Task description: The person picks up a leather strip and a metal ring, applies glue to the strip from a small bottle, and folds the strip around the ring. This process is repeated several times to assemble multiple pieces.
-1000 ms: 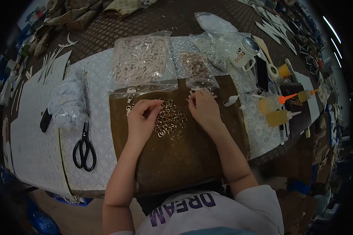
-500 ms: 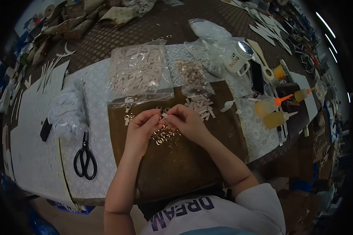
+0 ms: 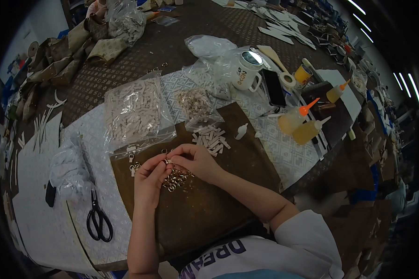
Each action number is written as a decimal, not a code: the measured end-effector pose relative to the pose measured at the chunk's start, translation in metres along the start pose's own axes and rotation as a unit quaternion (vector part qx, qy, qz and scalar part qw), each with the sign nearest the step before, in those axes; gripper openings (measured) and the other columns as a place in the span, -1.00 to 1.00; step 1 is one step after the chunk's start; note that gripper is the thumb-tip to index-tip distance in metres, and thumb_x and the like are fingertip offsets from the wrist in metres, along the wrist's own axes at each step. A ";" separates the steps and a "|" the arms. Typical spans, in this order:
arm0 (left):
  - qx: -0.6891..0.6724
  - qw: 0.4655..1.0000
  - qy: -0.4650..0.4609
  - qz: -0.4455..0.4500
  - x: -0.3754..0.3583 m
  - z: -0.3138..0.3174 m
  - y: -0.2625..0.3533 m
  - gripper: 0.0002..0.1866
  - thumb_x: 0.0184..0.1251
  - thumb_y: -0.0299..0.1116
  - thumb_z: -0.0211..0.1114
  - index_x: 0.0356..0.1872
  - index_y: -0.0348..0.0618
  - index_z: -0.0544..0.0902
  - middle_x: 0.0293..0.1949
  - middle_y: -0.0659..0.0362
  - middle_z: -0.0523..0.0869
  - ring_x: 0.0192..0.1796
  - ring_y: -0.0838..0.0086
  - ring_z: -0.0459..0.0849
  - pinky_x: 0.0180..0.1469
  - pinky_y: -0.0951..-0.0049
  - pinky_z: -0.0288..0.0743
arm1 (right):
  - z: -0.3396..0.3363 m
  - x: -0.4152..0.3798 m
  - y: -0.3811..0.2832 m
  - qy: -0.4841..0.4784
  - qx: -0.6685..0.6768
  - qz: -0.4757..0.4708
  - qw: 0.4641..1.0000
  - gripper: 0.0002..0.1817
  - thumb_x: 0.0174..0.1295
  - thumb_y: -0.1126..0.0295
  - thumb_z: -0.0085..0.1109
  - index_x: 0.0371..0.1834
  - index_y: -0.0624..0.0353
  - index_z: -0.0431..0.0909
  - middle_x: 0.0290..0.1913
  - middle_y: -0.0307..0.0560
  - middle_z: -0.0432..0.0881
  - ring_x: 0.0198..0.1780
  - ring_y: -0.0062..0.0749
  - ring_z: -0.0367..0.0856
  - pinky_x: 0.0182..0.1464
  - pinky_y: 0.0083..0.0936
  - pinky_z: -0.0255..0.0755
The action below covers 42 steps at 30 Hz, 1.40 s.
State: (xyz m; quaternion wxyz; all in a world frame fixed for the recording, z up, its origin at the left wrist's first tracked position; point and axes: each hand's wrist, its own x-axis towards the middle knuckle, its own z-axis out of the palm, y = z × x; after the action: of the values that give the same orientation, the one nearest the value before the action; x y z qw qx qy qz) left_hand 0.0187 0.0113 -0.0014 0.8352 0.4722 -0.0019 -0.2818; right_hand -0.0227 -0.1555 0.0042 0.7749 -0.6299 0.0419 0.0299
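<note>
My left hand (image 3: 149, 181) and my right hand (image 3: 198, 162) meet above a brown mat (image 3: 205, 209). Their fingertips pinch a small pale strip (image 3: 168, 161) with what looks like a metal ring at it; the fingers hide part of both. Just below lies a pile of gold-coloured metal rings (image 3: 174, 180). Several finished-looking pieces, pale tabs with rings (image 3: 133, 168), lie left of my left hand. Loose pale strips (image 3: 211, 140) are heaped beyond my right hand.
A clear bag of pale strips (image 3: 135, 109) and a bag of metal parts (image 3: 195, 104) lie behind the mat. Black scissors (image 3: 98, 223) are at left. On the right are a white mug (image 3: 246, 74), a phone (image 3: 273, 88) and bottles of yellowish liquid (image 3: 293, 120).
The head view has turned, so the bench sits further left and more of its far side shows. Both hands still pinch the small piece together over the rings.
</note>
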 end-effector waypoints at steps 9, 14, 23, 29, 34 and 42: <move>0.010 1.000 -0.012 0.011 -0.002 0.003 0.000 -0.78 0.29 -0.55 0.15 -0.06 -0.34 0.57 -0.25 0.14 0.67 -0.22 0.52 0.66 -0.12 0.59 0.58 | -0.001 0.001 0.004 0.001 0.066 0.016 0.998 -0.79 0.20 0.47 0.16 -0.11 0.29 0.52 -0.25 -0.16 0.61 -0.24 -0.60 0.59 -0.10 -0.67 0.47; 0.025 0.999 -0.023 0.015 -0.005 0.005 0.003 -0.78 0.34 -0.52 0.09 -0.05 -0.37 0.56 -0.20 0.10 0.67 -0.18 0.50 0.66 -0.09 0.57 0.57 | 0.001 -0.001 0.000 0.008 0.065 0.039 0.997 -0.75 0.18 0.47 0.18 -0.09 0.31 0.51 -0.22 -0.15 0.61 -0.21 -0.56 0.60 -0.07 -0.64 0.47; 0.011 0.999 -0.037 0.003 -0.007 0.008 0.007 -0.75 0.32 -0.56 0.07 -0.01 -0.37 0.54 -0.19 0.09 0.67 -0.17 0.51 0.66 -0.08 0.57 0.56 | -0.006 0.002 0.001 -0.022 0.165 0.128 0.978 -0.74 0.18 0.42 0.20 -0.09 0.26 0.51 -0.26 -0.17 0.62 -0.33 -0.64 0.54 -0.28 -0.73 0.40; 0.038 0.999 -0.026 0.006 -0.006 0.004 0.004 -0.76 0.26 -0.56 0.18 -0.06 -0.33 0.58 -0.23 0.12 0.68 -0.21 0.52 0.67 -0.11 0.58 0.56 | -0.002 -0.002 -0.003 -0.034 0.103 0.083 0.991 -0.76 0.19 0.42 0.20 -0.11 0.24 0.49 -0.28 -0.20 0.60 -0.32 -0.67 0.52 -0.28 -0.74 0.41; 0.080 0.996 -0.001 0.029 -0.005 0.004 0.005 -0.80 0.20 -0.57 0.24 -0.14 -0.31 0.62 -0.30 0.16 0.69 -0.28 0.54 0.66 -0.17 0.59 0.56 | 0.001 -0.002 -0.003 -0.019 0.083 0.042 0.996 -0.77 0.17 0.41 0.23 -0.16 0.25 0.49 -0.29 -0.23 0.58 -0.29 -0.67 0.53 -0.23 -0.72 0.44; 0.191 0.978 0.037 0.079 -0.005 0.006 0.003 -0.82 0.10 -0.60 0.32 -0.23 -0.31 0.65 -0.35 0.17 0.70 -0.34 0.61 0.63 -0.24 0.66 0.50 | -0.001 -0.003 -0.009 -0.026 -0.020 0.053 0.998 -0.82 0.12 0.39 0.26 -0.31 0.26 0.53 -0.36 -0.25 0.58 -0.31 -0.69 0.53 -0.24 -0.71 0.43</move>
State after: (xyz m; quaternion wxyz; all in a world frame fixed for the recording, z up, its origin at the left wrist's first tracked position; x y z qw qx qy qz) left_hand 0.0143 0.0102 0.0058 0.7491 0.6311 -0.0620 -0.1914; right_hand -0.0252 -0.1580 0.0131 0.7606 -0.6408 0.0542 0.0885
